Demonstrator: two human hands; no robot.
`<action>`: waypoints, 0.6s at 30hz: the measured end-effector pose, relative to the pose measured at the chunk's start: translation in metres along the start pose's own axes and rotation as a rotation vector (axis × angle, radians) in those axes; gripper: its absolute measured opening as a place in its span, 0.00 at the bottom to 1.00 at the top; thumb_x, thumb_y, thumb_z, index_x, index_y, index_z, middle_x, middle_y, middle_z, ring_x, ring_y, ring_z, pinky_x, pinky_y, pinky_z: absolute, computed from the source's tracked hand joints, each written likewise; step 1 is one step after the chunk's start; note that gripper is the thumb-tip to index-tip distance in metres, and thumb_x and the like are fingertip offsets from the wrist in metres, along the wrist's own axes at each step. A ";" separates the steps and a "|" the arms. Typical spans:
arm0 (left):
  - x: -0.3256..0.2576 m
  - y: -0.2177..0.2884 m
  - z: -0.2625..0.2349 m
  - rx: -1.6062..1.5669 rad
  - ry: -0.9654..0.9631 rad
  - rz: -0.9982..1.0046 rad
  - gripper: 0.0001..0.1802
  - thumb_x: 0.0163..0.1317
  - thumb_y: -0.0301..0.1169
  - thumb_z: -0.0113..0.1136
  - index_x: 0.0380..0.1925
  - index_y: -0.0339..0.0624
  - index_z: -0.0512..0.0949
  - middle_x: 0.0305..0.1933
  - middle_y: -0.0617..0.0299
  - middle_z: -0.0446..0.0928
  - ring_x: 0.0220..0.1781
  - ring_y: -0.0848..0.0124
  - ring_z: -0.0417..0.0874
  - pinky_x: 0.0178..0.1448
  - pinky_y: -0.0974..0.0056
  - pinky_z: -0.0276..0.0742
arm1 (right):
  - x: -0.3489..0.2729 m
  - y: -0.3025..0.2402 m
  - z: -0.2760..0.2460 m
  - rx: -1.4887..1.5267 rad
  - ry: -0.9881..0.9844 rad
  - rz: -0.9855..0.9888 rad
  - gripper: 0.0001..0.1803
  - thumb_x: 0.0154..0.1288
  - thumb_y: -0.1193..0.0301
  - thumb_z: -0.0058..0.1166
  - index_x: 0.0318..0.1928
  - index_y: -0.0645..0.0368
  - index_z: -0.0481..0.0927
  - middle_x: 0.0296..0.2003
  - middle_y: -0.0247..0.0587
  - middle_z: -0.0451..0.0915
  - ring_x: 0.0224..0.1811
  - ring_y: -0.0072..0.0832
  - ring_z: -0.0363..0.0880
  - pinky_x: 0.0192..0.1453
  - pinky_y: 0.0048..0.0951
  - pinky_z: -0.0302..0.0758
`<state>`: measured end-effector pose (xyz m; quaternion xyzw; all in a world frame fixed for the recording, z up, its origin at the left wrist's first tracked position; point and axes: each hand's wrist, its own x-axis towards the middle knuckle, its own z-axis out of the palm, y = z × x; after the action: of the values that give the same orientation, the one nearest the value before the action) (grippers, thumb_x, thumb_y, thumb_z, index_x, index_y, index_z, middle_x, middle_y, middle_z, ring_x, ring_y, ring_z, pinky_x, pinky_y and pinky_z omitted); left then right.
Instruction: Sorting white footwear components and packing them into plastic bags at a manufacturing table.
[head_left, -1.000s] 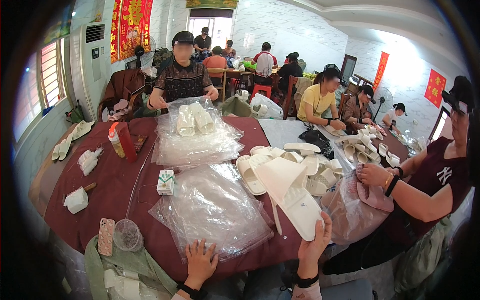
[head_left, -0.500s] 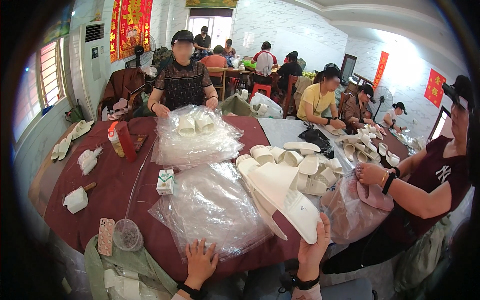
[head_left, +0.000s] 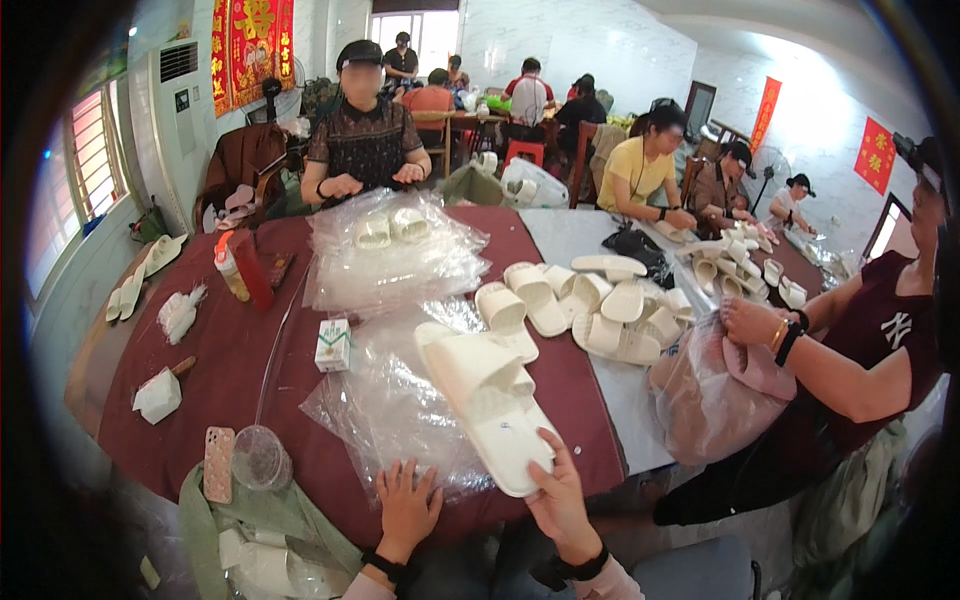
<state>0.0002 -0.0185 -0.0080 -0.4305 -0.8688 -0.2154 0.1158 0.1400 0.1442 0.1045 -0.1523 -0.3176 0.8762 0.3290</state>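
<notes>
My right hand (head_left: pixel 560 495) grips the heel end of a white slipper (head_left: pixel 500 430), thumb on top. The slipper tilts over the clear plastic bags (head_left: pixel 365 405), its toe pointing away from me; part of another strap shows behind it. My left hand (head_left: pixel 408 505) lies on the near edge of the flat bag stack, fingers apart and holding nothing. Beyond, a pile of white slippers (head_left: pixel 622 300) rests on the table to the right.
A small white-and-green box (head_left: pixel 333 346) stands left of the bags on the maroon tablecloth (head_left: pixel 250 365). A clear tub (head_left: pixel 262 458) and phone (head_left: pixel 218 465) sit near left. Across, a co-worker stands by a bag stack topped with white slippers (head_left: pixel 392 229); another at right bags pink slippers (head_left: pixel 757 372).
My right hand has brought the white slipper leftward, away from the pile and over the bags. My left hand stays on them. The co-worker across has lifted both hands off the far bags.
</notes>
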 end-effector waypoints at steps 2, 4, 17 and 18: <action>0.002 0.001 0.000 -0.016 0.040 0.017 0.21 0.57 0.40 0.60 0.51 0.53 0.77 0.61 0.50 0.68 0.65 0.48 0.64 0.69 0.38 0.51 | 0.005 0.025 -0.012 -0.042 -0.038 0.136 0.31 0.66 0.82 0.50 0.67 0.58 0.56 0.59 0.41 0.69 0.60 0.27 0.71 0.61 0.29 0.72; 0.004 0.002 -0.002 -0.016 0.017 0.008 0.21 0.56 0.40 0.60 0.51 0.51 0.77 0.61 0.50 0.68 0.65 0.48 0.63 0.69 0.38 0.51 | 0.010 0.047 -0.024 -0.077 -0.056 0.225 0.30 0.67 0.81 0.50 0.67 0.58 0.56 0.58 0.39 0.69 0.58 0.26 0.72 0.59 0.29 0.74; 0.005 0.006 -0.005 -0.059 0.001 0.001 0.23 0.55 0.37 0.62 0.52 0.51 0.76 0.62 0.50 0.67 0.66 0.48 0.62 0.70 0.39 0.48 | 0.034 0.058 -0.054 -0.331 0.103 0.219 0.30 0.64 0.79 0.53 0.65 0.61 0.60 0.57 0.46 0.70 0.56 0.30 0.73 0.57 0.32 0.75; 0.006 0.005 -0.004 -0.056 -0.003 -0.004 0.23 0.55 0.37 0.62 0.53 0.52 0.76 0.62 0.50 0.67 0.66 0.48 0.62 0.70 0.39 0.49 | 0.037 0.058 -0.058 -0.333 0.101 0.207 0.30 0.64 0.79 0.53 0.65 0.61 0.60 0.57 0.46 0.70 0.56 0.30 0.73 0.57 0.32 0.75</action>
<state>0.0008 -0.0131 -0.0009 -0.4323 -0.8634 -0.2390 0.1021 0.1125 0.1611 0.0208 -0.2805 -0.4239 0.8319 0.2228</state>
